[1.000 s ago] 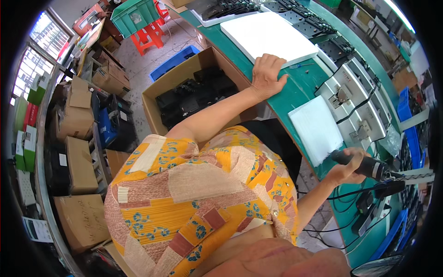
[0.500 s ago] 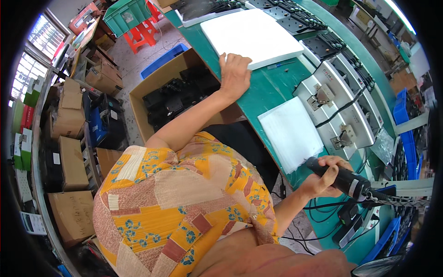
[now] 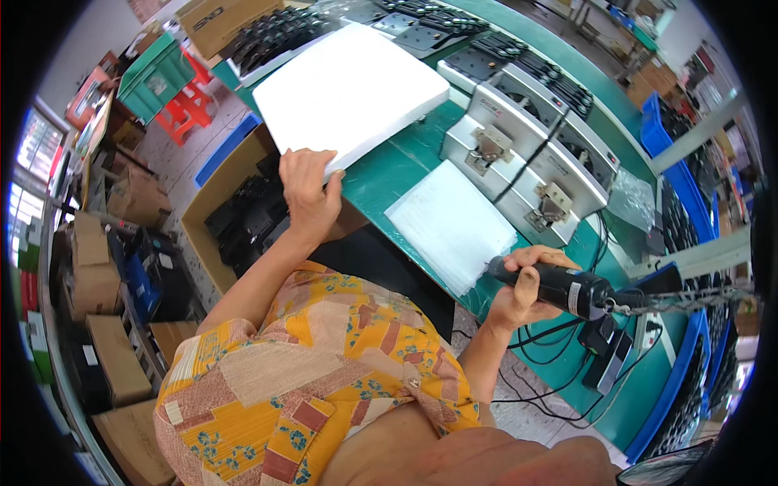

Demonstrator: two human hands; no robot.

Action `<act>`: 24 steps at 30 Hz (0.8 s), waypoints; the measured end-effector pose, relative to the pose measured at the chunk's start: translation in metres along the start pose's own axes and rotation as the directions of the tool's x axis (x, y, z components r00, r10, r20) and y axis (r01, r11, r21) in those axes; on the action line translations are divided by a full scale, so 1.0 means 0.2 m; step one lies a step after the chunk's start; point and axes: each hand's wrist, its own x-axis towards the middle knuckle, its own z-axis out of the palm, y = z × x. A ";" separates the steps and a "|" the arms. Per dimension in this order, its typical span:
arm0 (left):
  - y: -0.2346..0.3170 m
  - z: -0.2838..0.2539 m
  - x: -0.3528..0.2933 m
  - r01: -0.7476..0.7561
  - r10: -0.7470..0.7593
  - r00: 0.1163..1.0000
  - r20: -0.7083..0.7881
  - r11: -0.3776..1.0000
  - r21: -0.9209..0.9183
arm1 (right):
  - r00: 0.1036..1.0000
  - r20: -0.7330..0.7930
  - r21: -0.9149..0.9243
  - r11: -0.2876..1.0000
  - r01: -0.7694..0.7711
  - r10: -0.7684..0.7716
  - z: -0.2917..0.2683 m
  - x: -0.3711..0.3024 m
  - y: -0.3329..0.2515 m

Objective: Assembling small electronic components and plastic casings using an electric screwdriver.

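Observation:
My left hand (image 3: 309,194) is closed on the near corner of a thick white foam slab (image 3: 348,93), thumb at its side edge. The slab lies on the green workbench, and its near end reaches the bench's front edge. In my right hand (image 3: 527,290) is a black electric screwdriver (image 3: 571,290), its tip pointing left, close to a stack of thin white foam sheets (image 3: 454,227). A cable and a metal spring trail from the tool's rear. Behind the sheets stands a silver metal fixture (image 3: 519,166) with clamp-like brackets.
Black plates with parts (image 3: 433,32) line the bench's far side. Below the front edge stands a cardboard box (image 3: 198,235) of black parts. Black cables and a small black power unit (image 3: 608,360) lie at right, near blue bins (image 3: 685,186). Red stools (image 3: 182,113) stand at left.
The whole view has shifted and turned. My left hand and the foam slab have come a little toward me and left, and the pen beside the slab no longer shows. The screwdriver stays in my right hand.

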 end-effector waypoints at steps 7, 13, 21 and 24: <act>0.12 -0.08 0.40 -0.169 0.166 0.986 -0.035 0.976 -0.140 | 0.997 0.075 0.017 1.000 -0.024 0.022 -0.02 -0.01 0.01; 0.24 0.43 1.22 -0.498 0.484 0.865 -0.128 0.803 -0.328 | 0.997 0.062 0.028 0.998 -0.055 0.053 -0.03 -0.04 0.01; 0.86 1.82 1.98 -0.539 0.603 0.797 0.034 0.736 -0.409 | 0.990 0.061 -0.094 0.988 -0.123 0.129 -0.02 -0.05 -0.07; 1.19 2.00 1.91 -0.539 0.629 0.764 0.145 0.745 -0.393 | 0.989 -0.016 -0.107 0.984 -0.145 0.144 -0.03 -0.05 -0.07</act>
